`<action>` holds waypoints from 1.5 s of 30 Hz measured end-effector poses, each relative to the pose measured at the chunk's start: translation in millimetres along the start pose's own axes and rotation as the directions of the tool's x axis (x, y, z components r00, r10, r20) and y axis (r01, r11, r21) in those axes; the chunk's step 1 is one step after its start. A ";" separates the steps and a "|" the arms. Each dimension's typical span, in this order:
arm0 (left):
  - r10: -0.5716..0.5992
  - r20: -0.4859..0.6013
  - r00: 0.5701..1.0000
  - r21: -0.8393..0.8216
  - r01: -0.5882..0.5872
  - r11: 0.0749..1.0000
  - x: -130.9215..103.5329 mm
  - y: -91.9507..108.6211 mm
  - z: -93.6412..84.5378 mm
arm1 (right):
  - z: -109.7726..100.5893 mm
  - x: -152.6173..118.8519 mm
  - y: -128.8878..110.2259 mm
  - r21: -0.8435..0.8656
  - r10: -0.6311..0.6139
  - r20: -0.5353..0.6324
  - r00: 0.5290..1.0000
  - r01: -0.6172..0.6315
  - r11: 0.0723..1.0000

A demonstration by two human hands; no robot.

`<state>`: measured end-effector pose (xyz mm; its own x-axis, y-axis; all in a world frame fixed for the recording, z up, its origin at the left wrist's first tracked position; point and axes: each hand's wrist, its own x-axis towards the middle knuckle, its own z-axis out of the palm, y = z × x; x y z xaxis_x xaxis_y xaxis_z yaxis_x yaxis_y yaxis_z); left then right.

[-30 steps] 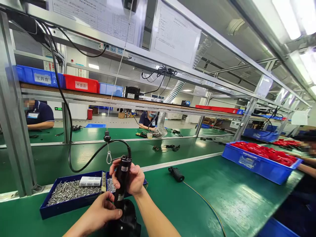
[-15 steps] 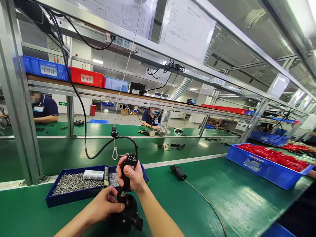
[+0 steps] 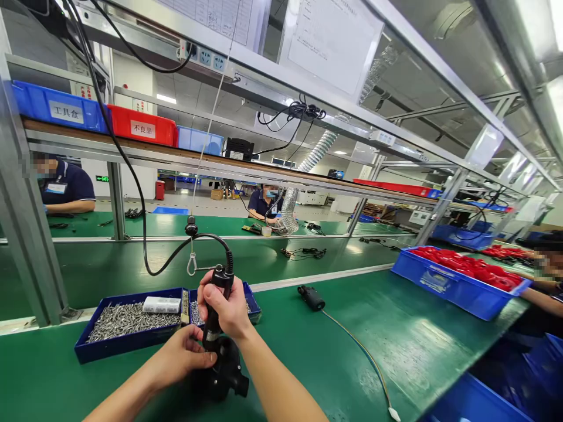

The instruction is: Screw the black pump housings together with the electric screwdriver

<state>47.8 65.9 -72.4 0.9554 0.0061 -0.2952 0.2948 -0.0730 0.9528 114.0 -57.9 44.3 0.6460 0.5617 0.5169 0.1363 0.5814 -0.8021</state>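
Note:
My right hand [image 3: 229, 305] is wrapped round an electric screwdriver [image 3: 213, 322], held upright with its cable leaving the top. Below it stands a black plastic housing [image 3: 227, 369] with a short side spout, on the green bench. My left hand [image 3: 187, 356] is closed at the housing's left side, thumb against it near the screwdriver's lower end. The screwdriver's tip is hidden between the hand and the housing. Just behind my hands sits a blue tray of screws [image 3: 132, 322], beside a second blue tray [image 3: 254, 305] of small metal parts.
A black part [image 3: 311, 298] with a thin cable [image 3: 360, 346] lies right of my hands. A blue bin of red parts [image 3: 457, 287] stands further right, near a person's arm [image 3: 543, 302]. A metal post [image 3: 33, 234] rises at left. Two people sit across the bench.
The view has shifted slightly, so the scene sits a little further left and up. A person has come into view at the right edge. Both hands keep their holds.

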 end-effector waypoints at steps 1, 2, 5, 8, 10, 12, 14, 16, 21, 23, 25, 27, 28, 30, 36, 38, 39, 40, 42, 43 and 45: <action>-0.005 0.012 1.000 0.022 0.005 1.000 -2.4 3.4 -0.6 | 1.5 -0.3 -0.1 -0.013 -0.009 -0.027 1.000 0.009 1.000; -0.003 0.031 1.000 0.033 0.002 0.999 -5.3 7.4 -1.2 | 2.5 -0.6 -0.5 -0.022 -0.016 -0.044 0.999 0.015 1.000; -0.008 0.080 0.997 0.036 0.005 0.999 -14.9 20.4 -1.2 | 2.4 -1.8 -2.6 -0.026 -0.014 -0.064 0.998 0.012 1.000; -0.027 0.073 0.997 0.023 0.026 0.999 -21.0 28.7 0.6 | 0.0 -3.1 -4.8 -0.032 0.002 -0.075 0.997 -0.004 0.999; -0.027 0.062 0.998 0.013 0.027 1.000 -21.9 29.4 1.4 | -1.7 -3.7 -5.4 -0.040 0.007 -0.074 0.997 -0.010 0.999; -0.009 0.051 0.999 0.009 0.009 1.000 -20.9 27.0 1.6 | -2.9 -4.2 -5.3 -0.047 0.006 -0.063 0.998 -0.009 0.999; 0.018 0.037 0.999 0.007 -0.019 1.000 -19.2 22.9 1.6 | -3.8 -5.0 -5.3 -0.047 -0.004 -0.043 0.999 0.002 0.999; 0.040 0.026 0.999 0.000 -0.040 0.999 -17.5 18.5 1.8 | -4.3 -5.7 -5.5 -0.030 -0.011 -0.024 1.000 0.011 0.999; 0.014 0.005 1.000 -0.038 -0.014 0.999 -14.4 11.6 3.4 | -5.2 -7.0 -5.7 -0.015 0.008 -0.006 1.000 -0.008 1.000; -0.015 -0.004 1.000 -0.054 0.015 0.998 -14.2 12.1 3.9 | -6.6 -7.4 -4.9 -0.027 0.002 0.007 1.000 -0.002 1.000; -0.033 -0.014 0.999 -0.058 0.033 0.998 -14.8 14.3 3.9 | -9.0 -8.0 -3.8 -0.023 -0.004 0.052 0.999 0.005 1.000; -0.038 -0.015 0.999 -0.053 0.037 0.998 -16.2 17.1 3.4 | -11.6 -8.7 -3.0 0.001 0.001 0.101 0.995 -0.001 1.000; -0.034 -0.013 0.999 -0.047 0.033 0.998 -16.9 18.2 3.1 | -12.5 -8.8 -2.8 0.014 0.002 0.115 0.993 -0.003 1.000; -0.016 -0.004 1.000 -0.035 0.016 0.999 -18.0 19.6 2.4 | -12.5 -8.6 -3.3 0.021 0.006 0.097 0.995 -0.008 1.000; 0.022 -0.006 1.000 0.002 -0.022 1.000 -18.4 19.7 2.7 | -3.9 -8.4 -9.7 -0.024 0.020 -0.049 0.999 -0.022 0.999; 0.001 -0.009 1.000 -0.010 -0.001 1.000 -19.1 20.9 3.5 | -3.0 -9.1 -10.7 -0.023 0.018 -0.047 0.999 -0.019 1.000; -0.015 -0.010 1.000 -0.017 0.015 1.000 -19.7 21.9 3.9 | -3.3 -9.3 -10.5 -0.028 0.016 -0.043 0.999 -0.017 0.999; -0.034 -0.011 0.999 -0.024 0.034 0.999 -20.2 22.9 4.1 | -4.0 -9.3 -9.6 -0.034 0.009 -0.039 0.999 -0.010 0.999; -0.065 -0.013 0.998 -0.035 0.064 0.997 -20.6 24.1 4.2 | -6.1 -8.8 -6.5 -0.044 -0.006 -0.027 1.000 0.005 0.999; -0.070 -0.013 0.997 -0.040 0.069 0.997 -20.2 23.7 4.1 | -7.3 -8.5 -4.4 -0.048 -0.012 -0.020 1.000 0.011 0.999; -0.068 -0.017 0.998 -0.058 0.066 0.996 -17.3 19.2 3.7 | -9.4 -8.0 0.6 -0.049 -0.015 -0.012 1.000 0.015 0.999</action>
<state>36.9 60.7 -49.2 0.9335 0.0275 -0.3576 0.3581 -0.0146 0.9336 115.9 -67.6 36.8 0.6530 0.5455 0.5254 0.1825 0.5599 -0.8082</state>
